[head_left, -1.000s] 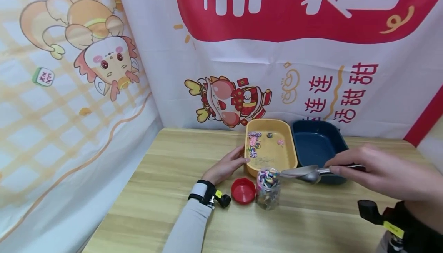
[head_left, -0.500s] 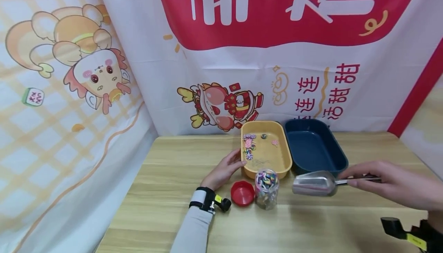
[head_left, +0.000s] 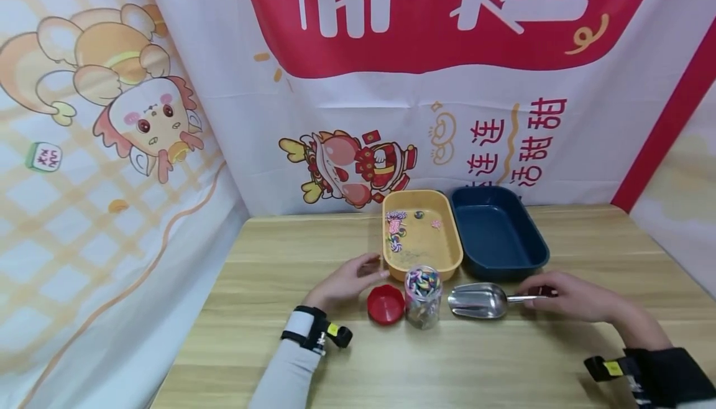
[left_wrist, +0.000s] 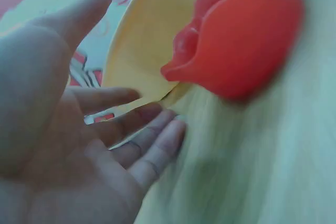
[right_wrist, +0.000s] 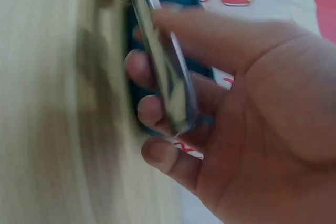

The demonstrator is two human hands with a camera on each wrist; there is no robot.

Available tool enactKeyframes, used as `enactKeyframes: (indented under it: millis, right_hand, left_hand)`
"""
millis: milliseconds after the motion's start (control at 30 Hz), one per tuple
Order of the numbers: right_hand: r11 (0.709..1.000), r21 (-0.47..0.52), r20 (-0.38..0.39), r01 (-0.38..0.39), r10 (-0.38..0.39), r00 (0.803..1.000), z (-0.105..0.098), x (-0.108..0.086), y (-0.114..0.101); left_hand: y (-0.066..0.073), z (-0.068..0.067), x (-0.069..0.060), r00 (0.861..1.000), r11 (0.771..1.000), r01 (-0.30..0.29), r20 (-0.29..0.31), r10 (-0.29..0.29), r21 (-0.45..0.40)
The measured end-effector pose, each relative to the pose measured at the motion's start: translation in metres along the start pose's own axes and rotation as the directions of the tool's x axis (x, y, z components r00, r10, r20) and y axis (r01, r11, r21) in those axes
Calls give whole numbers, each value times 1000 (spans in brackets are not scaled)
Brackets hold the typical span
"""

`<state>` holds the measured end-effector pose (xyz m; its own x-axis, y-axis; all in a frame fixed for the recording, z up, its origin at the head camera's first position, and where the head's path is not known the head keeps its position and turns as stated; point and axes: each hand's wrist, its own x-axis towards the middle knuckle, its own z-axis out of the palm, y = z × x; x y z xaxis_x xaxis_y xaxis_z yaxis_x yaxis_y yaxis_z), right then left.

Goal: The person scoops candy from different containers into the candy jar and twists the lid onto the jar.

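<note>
My right hand (head_left: 582, 298) holds a metal scoop (head_left: 480, 301) by its handle (right_wrist: 165, 66), thumb on one side and fingers curled on the other. The scoop is low over the table, right of a clear jar (head_left: 423, 303) filled near its top with colourful small pieces; whether it touches the wood I cannot tell. My left hand (head_left: 345, 281) is beside the near left corner of a yellow bin (head_left: 427, 248), fingers loosely extended and holding nothing. A red scalloped lid (head_left: 386, 305) lies between this hand and the jar, hollow side up.
Several small candy-like pieces (head_left: 394, 227) lie mostly along the yellow bin's left side. A dark blue bin (head_left: 498, 235) stands against its right side. Behind the wooden table (head_left: 313, 241) hangs a printed cloth (head_left: 358, 104).
The scoop moved from the jar's mouth to the right, then down towards the table with my right hand. My left hand has come away slightly from the yellow bin's side. The view shifted.
</note>
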<state>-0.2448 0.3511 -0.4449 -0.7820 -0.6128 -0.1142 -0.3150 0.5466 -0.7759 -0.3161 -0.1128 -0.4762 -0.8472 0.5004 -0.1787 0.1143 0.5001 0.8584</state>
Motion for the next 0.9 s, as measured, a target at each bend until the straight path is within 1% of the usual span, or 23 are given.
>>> enactKeyframes:
  millis: [33, 100, 200, 267, 333, 400, 467, 533, 567, 600, 667, 733, 767, 800, 833, 867, 900]
  right_hand:
    - [1000, -26, -8, -6, 6, 1000, -1, 2, 2]
    - [997, -78, -23, -22, 21, 1000, -2, 4, 3]
    - [985, -162, -47, -59, 52, 998, -3, 0, 0]
    - [971, -201, -62, -130, 120, 991, -5, -6, -9]
    - [948, -247, -78, -201, 187, 979, -8, -14, -21]
    - [915, -303, -117, -267, 242, 963, -11, -22, -37]
    - [887, -349, -163, -302, 260, 952, -10, -29, -56]
    - [864, -392, -221, -317, 246, 944, -7, -33, -77]
    - [858, -403, -245, -319, 235, 941, -5, -33, -88]
    - [860, -404, -261, -312, 219, 940, -2, -32, -99]
    - [883, -378, -272, -278, 181, 945, 6, -29, -120]
    - [935, -300, -245, -189, 116, 962, 15, -23, -135]
    - [962, -234, -225, -138, 84, 971, 20, -19, -141]
    - [984, -150, -205, -92, 60, 977, 27, -14, -146]
    - [996, -68, -183, -59, 46, 982, 33, -9, -151]
    - [1000, 10, -161, -24, 25, 987, 41, -3, -155]
    - [994, 105, -139, 9, 5, 990, 48, 3, -159]
  left_hand:
    - [3, -1, -6, 1000, 997, -12, 18, 10, 73]
    - [8, 0, -18, 998, 982, -41, 56, 32, 183]
    - [15, 9, -32, 993, 954, -96, 94, 71, 286]
    - [18, 17, -36, 992, 932, -115, 89, 90, 343]
    - [19, 24, -38, 992, 912, -128, 64, 112, 391]
    - [20, 28, -38, 991, 899, -133, 36, 130, 416]
    - [18, 27, -40, 990, 896, -132, 9, 142, 425]
    - [19, 22, -44, 987, 896, -142, -8, 160, 420]
    - [20, 17, -48, 987, 902, -140, -19, 162, 407]
    - [23, 12, -53, 986, 912, -140, -33, 165, 385]
    - [32, 3, -64, 980, 933, -154, -73, 187, 325]
    - [46, -1, -75, 968, 951, -190, -115, 223, 242]
    - [54, -1, -80, 960, 956, -217, -132, 245, 197]
    - [63, 0, -84, 949, 953, -256, -147, 280, 162]
    - [72, 4, -86, 934, 944, -301, -159, 320, 132]
    - [81, 9, -88, 918, 932, -346, -166, 361, 110]
    - [90, 14, -88, 901, 916, -392, -167, 401, 89]
